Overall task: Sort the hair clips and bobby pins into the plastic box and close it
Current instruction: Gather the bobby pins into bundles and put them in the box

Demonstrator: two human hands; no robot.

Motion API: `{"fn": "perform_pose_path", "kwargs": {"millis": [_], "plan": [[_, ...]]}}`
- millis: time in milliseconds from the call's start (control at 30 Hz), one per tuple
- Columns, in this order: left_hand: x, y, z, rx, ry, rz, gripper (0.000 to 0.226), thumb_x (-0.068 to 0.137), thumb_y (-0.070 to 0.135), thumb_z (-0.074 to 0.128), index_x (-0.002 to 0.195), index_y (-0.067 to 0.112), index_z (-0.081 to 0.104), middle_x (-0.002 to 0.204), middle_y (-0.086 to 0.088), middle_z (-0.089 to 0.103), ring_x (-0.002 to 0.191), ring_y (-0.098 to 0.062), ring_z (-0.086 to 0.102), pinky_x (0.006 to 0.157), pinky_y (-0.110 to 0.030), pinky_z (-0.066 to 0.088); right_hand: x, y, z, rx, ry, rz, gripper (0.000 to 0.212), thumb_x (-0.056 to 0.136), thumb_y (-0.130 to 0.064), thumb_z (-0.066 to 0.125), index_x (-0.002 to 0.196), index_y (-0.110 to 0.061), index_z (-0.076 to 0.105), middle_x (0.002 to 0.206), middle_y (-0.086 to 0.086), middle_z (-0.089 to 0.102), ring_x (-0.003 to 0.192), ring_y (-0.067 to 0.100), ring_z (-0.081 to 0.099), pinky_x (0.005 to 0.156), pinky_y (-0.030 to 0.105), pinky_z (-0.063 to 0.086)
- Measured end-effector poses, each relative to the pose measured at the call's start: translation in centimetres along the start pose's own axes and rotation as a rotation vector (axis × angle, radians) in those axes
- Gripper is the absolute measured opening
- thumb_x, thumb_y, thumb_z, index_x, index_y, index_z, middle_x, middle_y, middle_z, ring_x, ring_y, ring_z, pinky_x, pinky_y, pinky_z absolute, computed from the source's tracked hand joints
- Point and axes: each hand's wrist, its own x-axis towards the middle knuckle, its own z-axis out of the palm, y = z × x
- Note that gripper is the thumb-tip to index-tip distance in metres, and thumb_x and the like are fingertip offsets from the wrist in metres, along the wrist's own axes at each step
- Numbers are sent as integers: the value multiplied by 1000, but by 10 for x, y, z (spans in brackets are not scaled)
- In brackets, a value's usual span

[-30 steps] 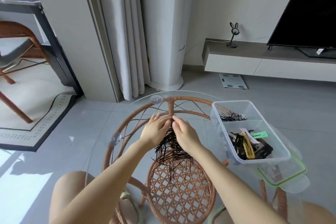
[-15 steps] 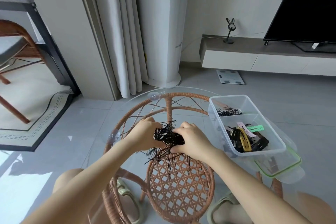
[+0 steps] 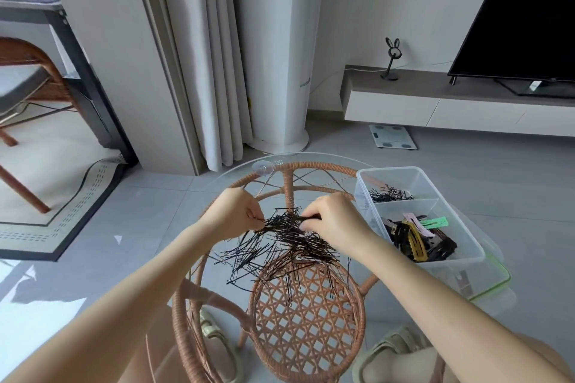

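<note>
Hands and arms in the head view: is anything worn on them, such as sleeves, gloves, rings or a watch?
Nothing worn shows. The left arm and right arm are bare up to the frame's lower edge, with no sleeves. The left hand and right hand have no gloves. No watch or bracelet shows at either wrist, and no ring on the fingers that show.

No legible text in frame. Small etched mark [image 3: 279, 161] on glass tabletop [image 3: 323, 155] rim, upper centre, possibly maker's stamp, too faint to read. Floor scale [image 3: 392, 136] display blurred.
</note>
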Motion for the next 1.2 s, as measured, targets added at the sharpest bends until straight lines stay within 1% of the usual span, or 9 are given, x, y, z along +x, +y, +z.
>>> {"fn": "perform_pose_path", "kwargs": {"millis": [133, 200, 300, 433, 533, 600, 767, 933, 1200], "plan": [[-2, -2, -12, -78, 63, -61, 11, 70, 15, 76, 80, 17, 77, 71, 1, 73, 49, 6, 56, 57, -5, 45, 4, -6, -26, 82, 42, 37, 20, 75, -16, 73, 94, -8, 74, 93, 8, 74, 79, 18, 63, 69, 20, 48], [-3, -3, -16, -102, 77, -73, 10, 69, 15, 77, 79, 18, 77, 67, 1, 72, 48, 13, 56, 54, 0, 40, 7, -8, -40, 90, 60, 30, 16, 74, -16, 74, 89, -10, 75, 86, 12, 74, 77, 24, 65, 72, 31, 50], [-5, -2, -19, -131, 77, -89, 10, 68, 14, 77, 78, 18, 77, 63, 4, 69, 47, 18, 54, 51, 2, 41, 13, -5, -66, 84, 107, 19, 16, 71, -16, 76, 87, -11, 76, 83, 8, 75, 64, 6, 63, 62, 19, 46], [-7, 1, -20, -132, 86, -107, 10, 69, 15, 77, 78, 19, 77, 63, 6, 70, 48, 6, 60, 50, 1, 42, 19, 11, -107, 17, 161, 14, 16, 71, -14, 77, 86, -10, 76, 82, 6, 74, 76, 19, 66, 75, 30, 50], [-7, 5, -19, -131, 91, -106, 9, 70, 15, 75, 77, 20, 77, 69, 0, 74, 55, 0, 65, 54, -4, 45, 24, 35, -130, -62, 155, 21, 19, 73, -13, 75, 92, -8, 74, 86, 0, 69, 80, 16, 64, 79, 27, 47], [-5, 8, -19, -129, 90, -96, 9, 70, 15, 75, 77, 19, 77, 69, -1, 74, 52, 9, 60, 56, -3, 45, 27, 55, -138, -170, 117, 24, 20, 75, -14, 73, 94, -9, 73, 87, -3, 66, 84, 13, 61, 79, 22, 41], [-1, 22, -24, -122, 106, -87, 8, 71, 14, 74, 77, 18, 77, 71, -3, 75, 68, -17, 70, 69, -24, 54, 32, 92, -128, -396, -89, -4, 16, 76, -19, 72, 91, -15, 74, 91, 1, 72, 83, 14, 62, 83, 31, 48], [8, 33, -30, -141, 135, -53, 7, 69, 14, 75, 75, 16, 77, 71, -5, 75, 50, 2, 60, 53, -4, 43, 27, 103, -113, -378, -193, 94, 19, 78, -19, 69, 97, -16, 73, 97, -2, 71, 89, 14, 63, 82, 28, 47], [43, 92, -45, -174, 199, 82, 10, 71, 14, 75, 80, 13, 77, 65, 2, 65, 49, 6, 56, 52, 2, 39, 16, 120, -130, -283, 95, 93, 22, 88, -14, 57, 106, -12, 69, 110, 4, 70, 101, 18, 62, 92, 28, 43]]}}
